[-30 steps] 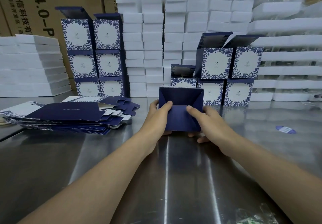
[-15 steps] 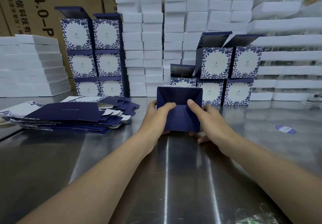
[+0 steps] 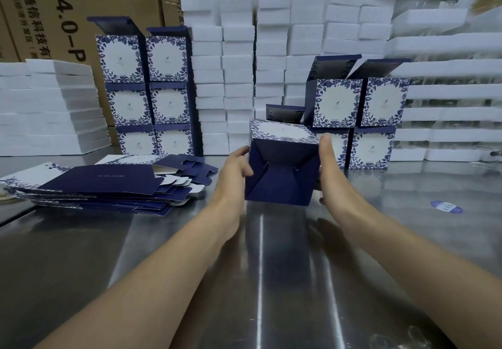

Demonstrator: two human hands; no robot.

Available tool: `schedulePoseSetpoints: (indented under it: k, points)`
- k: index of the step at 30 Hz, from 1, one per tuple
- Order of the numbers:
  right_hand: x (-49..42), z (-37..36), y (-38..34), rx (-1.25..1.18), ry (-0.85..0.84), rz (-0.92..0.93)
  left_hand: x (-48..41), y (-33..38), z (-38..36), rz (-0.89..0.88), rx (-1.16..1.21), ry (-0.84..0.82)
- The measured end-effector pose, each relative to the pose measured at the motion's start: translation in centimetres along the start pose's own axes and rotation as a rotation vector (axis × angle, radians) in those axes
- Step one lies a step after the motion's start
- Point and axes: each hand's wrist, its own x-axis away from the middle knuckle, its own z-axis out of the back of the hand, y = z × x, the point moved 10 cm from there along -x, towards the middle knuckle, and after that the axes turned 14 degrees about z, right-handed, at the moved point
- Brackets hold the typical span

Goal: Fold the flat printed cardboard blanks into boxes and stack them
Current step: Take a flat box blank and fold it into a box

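Observation:
I hold a navy and white printed box [image 3: 281,177] between both hands above the steel table, its folded navy bottom facing me and a floral white side on top. My left hand [image 3: 235,169] grips its left side, my right hand [image 3: 330,164] its right side. A pile of flat printed blanks [image 3: 103,185] lies on the table to the left. Folded boxes stand stacked at the back left [image 3: 144,90] and at the back right [image 3: 358,115], the upper ones with lids open.
White foam blocks [image 3: 271,58] are piled behind the boxes, more foam slabs at the left [image 3: 49,109] and right [image 3: 445,104]. Brown cartons stand at the back. A blue oval sticker [image 3: 445,207] lies on the steel table [image 3: 190,280] at the right.
My thumbs have left the bottom flaps and both hands now grip the box's sides. The box has lifted and tipped, so its floral side shows on top.

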Motion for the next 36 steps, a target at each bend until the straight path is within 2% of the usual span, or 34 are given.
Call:
schedulePoseSetpoints:
  k: [4,7,11,16,18,21,26,29,31,34,36]
  points:
    - [0.8,0.0,-0.6,-0.029,-0.004,0.016,0.1,0.7,1.7,-0.021,0.089,0.085]
    - [0.8,-0.3,-2.3,0.04,0.003,0.212,0.0,1.5,3.0,-0.073,0.173,0.155]
    - [0.9,0.4,-3.1,0.064,0.063,0.296,-0.2,2.3,2.6,-0.056,0.294,0.03]
    - [1.6,0.5,-3.0,-0.005,0.074,0.193,1.4,3.3,1.5,-0.151,-0.024,0.081]
    - [1.5,0.8,-2.7,-0.05,0.097,0.152,1.6,3.5,1.3,-0.183,-0.045,0.107]
    - [1.8,0.9,-3.4,-0.153,0.127,0.161,2.0,3.4,1.1,-0.141,-0.001,0.088]
    - [0.8,1.2,-3.8,-0.226,0.111,0.238,2.5,3.7,0.7,-0.164,-0.003,0.078]
    - [0.3,2.9,-3.6,-0.315,0.265,0.258,2.1,3.8,2.2,-0.139,0.084,0.185]
    - [0.0,3.8,-2.0,-0.411,0.362,0.175,1.6,3.1,4.0,-0.084,0.176,0.311]
    - [-0.6,3.2,0.5,-0.577,0.33,-0.006,0.3,1.0,5.2,0.076,0.371,0.335]
    - [-0.6,3.1,0.8,-0.551,0.31,-0.037,-0.1,0.2,5.0,0.121,0.425,0.305]
